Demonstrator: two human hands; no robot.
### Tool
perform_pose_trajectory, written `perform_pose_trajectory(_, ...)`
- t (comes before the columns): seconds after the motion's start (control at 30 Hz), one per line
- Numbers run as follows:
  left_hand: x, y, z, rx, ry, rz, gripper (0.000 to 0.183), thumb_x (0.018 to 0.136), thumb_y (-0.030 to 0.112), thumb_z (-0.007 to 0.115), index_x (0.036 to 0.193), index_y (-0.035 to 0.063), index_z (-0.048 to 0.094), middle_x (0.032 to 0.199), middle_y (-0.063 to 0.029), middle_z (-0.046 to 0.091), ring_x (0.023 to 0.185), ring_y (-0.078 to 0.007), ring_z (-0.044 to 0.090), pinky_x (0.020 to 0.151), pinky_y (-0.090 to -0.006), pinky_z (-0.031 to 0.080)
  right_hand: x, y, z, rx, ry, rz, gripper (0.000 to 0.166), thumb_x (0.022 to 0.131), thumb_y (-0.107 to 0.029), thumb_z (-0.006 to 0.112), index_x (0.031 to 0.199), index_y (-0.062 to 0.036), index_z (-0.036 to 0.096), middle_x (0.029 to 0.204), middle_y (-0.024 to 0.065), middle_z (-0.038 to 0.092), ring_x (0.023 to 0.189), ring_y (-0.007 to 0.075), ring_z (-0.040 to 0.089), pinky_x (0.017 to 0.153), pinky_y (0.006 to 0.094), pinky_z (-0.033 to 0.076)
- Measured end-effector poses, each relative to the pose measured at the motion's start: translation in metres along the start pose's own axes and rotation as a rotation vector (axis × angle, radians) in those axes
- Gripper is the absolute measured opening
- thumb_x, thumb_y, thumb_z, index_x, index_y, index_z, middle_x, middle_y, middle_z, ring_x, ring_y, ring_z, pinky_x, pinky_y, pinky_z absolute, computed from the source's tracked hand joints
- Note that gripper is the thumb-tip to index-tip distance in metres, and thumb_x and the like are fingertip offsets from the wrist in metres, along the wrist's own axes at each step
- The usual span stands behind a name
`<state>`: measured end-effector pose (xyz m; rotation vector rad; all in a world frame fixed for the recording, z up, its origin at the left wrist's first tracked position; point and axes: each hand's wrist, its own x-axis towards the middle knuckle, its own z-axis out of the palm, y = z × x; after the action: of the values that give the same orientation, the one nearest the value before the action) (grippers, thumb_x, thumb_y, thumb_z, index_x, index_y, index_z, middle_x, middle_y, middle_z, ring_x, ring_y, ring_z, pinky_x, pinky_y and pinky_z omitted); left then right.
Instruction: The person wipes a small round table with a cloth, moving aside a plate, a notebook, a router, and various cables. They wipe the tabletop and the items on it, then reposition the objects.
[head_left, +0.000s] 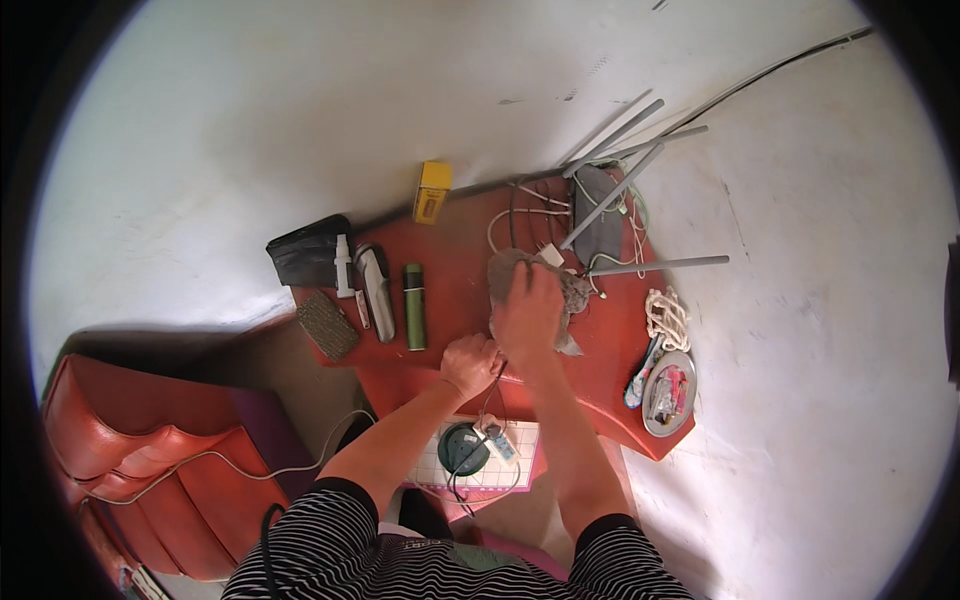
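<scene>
My right hand is on a crumpled grey cloth on the red table top, its fingers bent over the cloth. My left hand is at the table's front edge, close to the right wrist, with its fingers curled. A black cable runs down from beside those fingers; whether they hold the cable or the cloth's edge is hidden. Below the edge, a power strip with a plug in it lies partly over a dark green round object on a white tiled surface.
A grey router with several antennas and loose cables stands behind the cloth. Left are a green cylinder, a hair clipper, a white bottle and a black pouch. Rope and a metal dish sit right.
</scene>
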<state>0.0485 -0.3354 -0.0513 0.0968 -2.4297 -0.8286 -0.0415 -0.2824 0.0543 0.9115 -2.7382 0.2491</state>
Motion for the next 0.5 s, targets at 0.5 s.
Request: perform_pose_trajectory(0.5, -0.006, -0.003, 0.000, -0.005, 0.008, 0.020, 0.014, 0.058, 0.013, 0.061, 0.062, 0.0104, 0.048, 0.063, -0.0055, 0.049, 0.057, -0.0232, 0.054, 0.050, -0.0349, 0.046, -0.069, 0.009, -0.036, -0.104, -0.343, -0.151, 0.029, 0.069, -0.020, 0.059, 0.094, -0.0044, 0.056, 0.098, 0.0119, 0.057, 0.097, 0.0308, 0.050, 0.081, 0.0421, 0.037)
